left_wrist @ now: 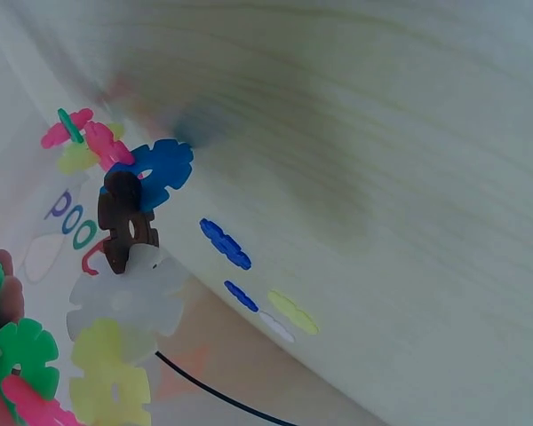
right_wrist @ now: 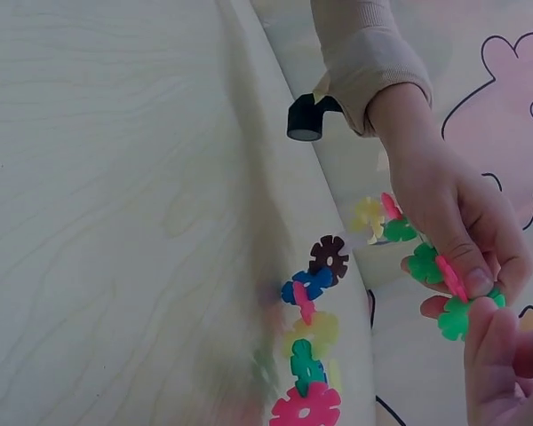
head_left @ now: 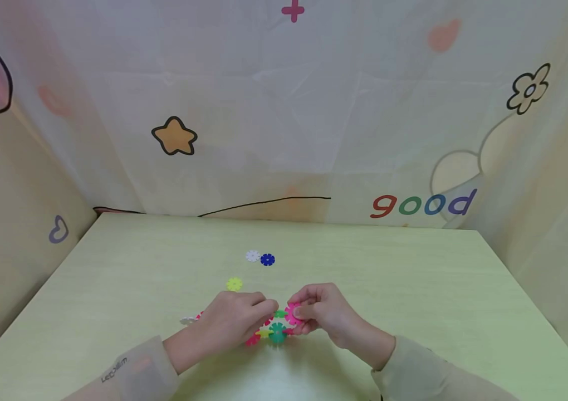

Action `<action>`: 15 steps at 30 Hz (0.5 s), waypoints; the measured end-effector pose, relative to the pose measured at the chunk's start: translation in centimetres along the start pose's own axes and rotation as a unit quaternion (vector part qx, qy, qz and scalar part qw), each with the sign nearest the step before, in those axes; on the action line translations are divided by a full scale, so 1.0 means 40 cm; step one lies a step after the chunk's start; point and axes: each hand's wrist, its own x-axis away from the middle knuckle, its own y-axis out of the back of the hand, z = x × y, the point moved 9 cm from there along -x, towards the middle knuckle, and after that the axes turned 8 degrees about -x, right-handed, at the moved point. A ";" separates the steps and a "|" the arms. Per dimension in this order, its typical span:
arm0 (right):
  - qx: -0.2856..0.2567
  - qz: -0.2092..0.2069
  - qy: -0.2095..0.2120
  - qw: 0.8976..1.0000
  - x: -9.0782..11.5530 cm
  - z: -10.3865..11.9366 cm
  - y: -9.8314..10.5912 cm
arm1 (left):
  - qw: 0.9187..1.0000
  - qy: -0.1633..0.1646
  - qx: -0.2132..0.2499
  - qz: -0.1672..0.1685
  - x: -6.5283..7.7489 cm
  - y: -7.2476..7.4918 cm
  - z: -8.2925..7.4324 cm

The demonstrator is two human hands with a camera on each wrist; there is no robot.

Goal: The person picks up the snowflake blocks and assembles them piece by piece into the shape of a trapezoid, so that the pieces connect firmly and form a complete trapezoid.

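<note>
Chain of notched discs is held up by 2 hands over the near part of the table; whether its lower run touches down can't be told.

Left hand: fingers curled, chain pinched at a pink/green joint under the thumb, best seen from the right wrist. Right hand: pink disc gripped by its edge between thumb and fingers, no wide gap left. Green disc is seen between the hands, just beside the pink disc. Whether those 2 are joined can't be told.

Brown, blue, pink, yellow and green are mixed along the chain, discs slotted in at differing angles.

White piece is seen left of the left hand, link to chain unclear.

Flat on the table past the hands: white disc and blue disc side by side, yellow disc nearer the left hand. A 2nd blue one is caught by the left wrist view.

Table is backed by a printed curtain: star, flower, "good".
</note>
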 end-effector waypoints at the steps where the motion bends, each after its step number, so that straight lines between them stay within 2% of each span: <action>1: 0.004 -0.004 0.002 1.000 0.000 0.001 0.000 | 1.000 0.000 0.000 -0.002 -0.001 0.000 0.000; 9: 0.015 -0.018 0.017 1.000 -0.002 0.008 -0.001 | 1.000 0.006 -0.003 0.000 -0.006 -0.002 0.000; 15: 0.014 0.017 0.012 1.000 -0.007 0.006 -0.007 | 1.000 0.007 -0.009 0.019 -0.005 -0.007 0.000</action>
